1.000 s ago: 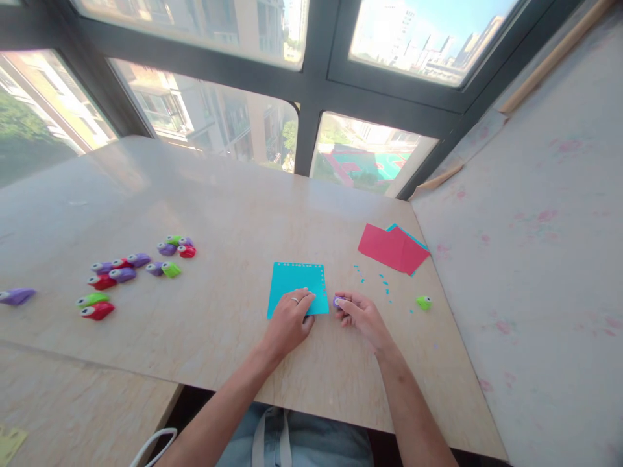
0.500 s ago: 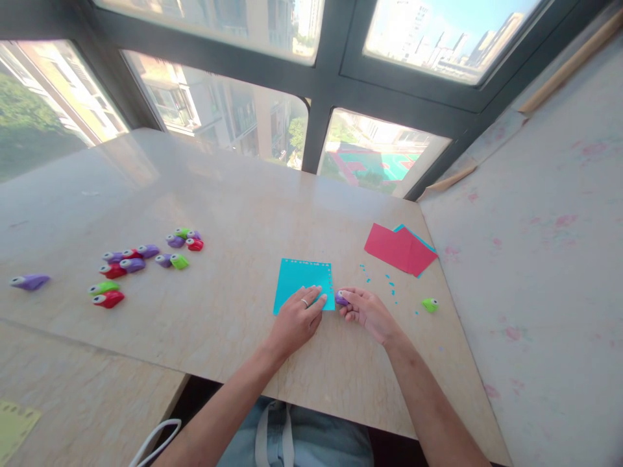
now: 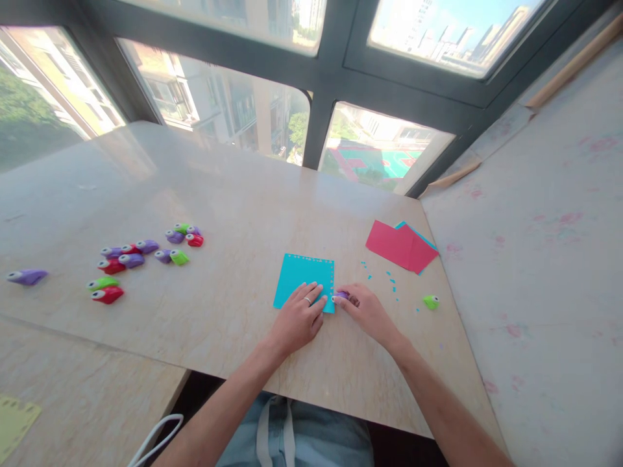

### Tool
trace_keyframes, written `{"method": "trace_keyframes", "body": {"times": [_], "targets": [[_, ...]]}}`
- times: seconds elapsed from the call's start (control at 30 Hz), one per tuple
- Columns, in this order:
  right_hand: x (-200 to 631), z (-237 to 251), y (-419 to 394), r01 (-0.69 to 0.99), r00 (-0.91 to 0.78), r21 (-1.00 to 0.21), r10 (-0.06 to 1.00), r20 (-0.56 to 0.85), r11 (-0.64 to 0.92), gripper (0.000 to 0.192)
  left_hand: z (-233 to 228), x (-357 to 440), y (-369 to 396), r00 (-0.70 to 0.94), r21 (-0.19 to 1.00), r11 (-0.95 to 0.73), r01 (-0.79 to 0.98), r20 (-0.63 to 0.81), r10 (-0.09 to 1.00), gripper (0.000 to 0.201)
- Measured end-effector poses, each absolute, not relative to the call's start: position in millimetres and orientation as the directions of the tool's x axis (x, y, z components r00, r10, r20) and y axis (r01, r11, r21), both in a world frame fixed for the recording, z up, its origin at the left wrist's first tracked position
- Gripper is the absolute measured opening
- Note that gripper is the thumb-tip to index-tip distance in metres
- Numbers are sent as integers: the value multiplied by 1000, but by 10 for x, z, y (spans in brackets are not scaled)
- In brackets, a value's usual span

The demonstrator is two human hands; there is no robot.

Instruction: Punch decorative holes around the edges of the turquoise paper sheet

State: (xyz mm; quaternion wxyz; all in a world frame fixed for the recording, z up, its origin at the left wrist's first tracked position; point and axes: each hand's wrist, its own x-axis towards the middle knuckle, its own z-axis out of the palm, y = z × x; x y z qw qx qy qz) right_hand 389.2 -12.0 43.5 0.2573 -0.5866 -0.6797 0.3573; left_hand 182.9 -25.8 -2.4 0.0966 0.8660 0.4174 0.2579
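Note:
A square sheet of blue paper (image 3: 304,272) lies on the table, with a row of small cut-outs along its top edge and down the upper part of its right edge. My left hand (image 3: 299,318) rests on the sheet's lower right area, fingers stretched out flat, a ring on one finger. At the right edge of the paper, my right hand (image 3: 367,314) grips a small purple craft punch (image 3: 342,295) between thumb and fingers. The punch's front meets the paper's edge; whether the sheet is inside its slot, I cannot tell.
Blue paper bits (image 3: 392,281) are scattered right of the sheet. Beyond them lie red paper sheets (image 3: 399,246) and a green punch (image 3: 431,301). Several purple, red and green punches (image 3: 131,261) stand at left. Yellow punched paper (image 3: 17,425) shows at lower left.
My right hand has turned the purple punch, so its front now points left at the paper's right edge. My left hand stays on the sheet. The view has shifted slightly.

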Motion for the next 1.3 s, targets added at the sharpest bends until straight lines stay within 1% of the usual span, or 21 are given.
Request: {"method": "trace_keyframes", "body": {"times": [0.2, 0.33, 0.53, 0.63, 0.83, 0.93, 1.07, 1.17, 1.23, 1.3], "targets": [[4061, 385, -170, 636, -122, -770, 992, -34, 52, 34, -13, 1822, -263, 515, 415, -614, 671, 336, 789, 35], [4166, 348, -209, 645, -113, -760, 994, 8, 80, 32, -26, 1826, -260, 501, 451, -605, 657, 338, 796, 35], [4253, 287, -248, 643, -115, -761, 993, 15, 86, 28, -21, 1825, -259, 512, 423, -610, 670, 331, 793, 35], [4257, 250, -248, 633, -116, -769, 993, 25, 93, 28, -25, 1821, -255, 508, 435, -609, 663, 336, 793, 33], [4198, 160, -225, 666, -42, -742, 997, 72, 81, 33, -70, 1814, -225, 492, 451, -616, 646, 371, 787, 30], [4150, 143, -208, 702, -32, -707, 995, 94, 89, 34, -79, 1820, -215, 492, 419, -623, 660, 386, 780, 30], [4094, 140, -179, 732, -47, -671, 991, 127, 121, 34, -48, 1839, -226, 531, 324, -655, 682, 397, 749, 29], [4074, 133, -159, 742, -59, -659, 990, 125, 127, 35, -3, 1847, -253, 553, 269, -682, 680, 424, 717, 28], [4073, 127, -153, 742, -61, -659, 991, 117, 124, 35, 29, 1844, -275, 533, 247, -665, 704, 434, 726, 26], [4076, 122, -153, 738, -66, -663, 991, 120, 130, 36, 54, 1836, -299, 496, 216, -617, 757, 424, 757, 23]]}}
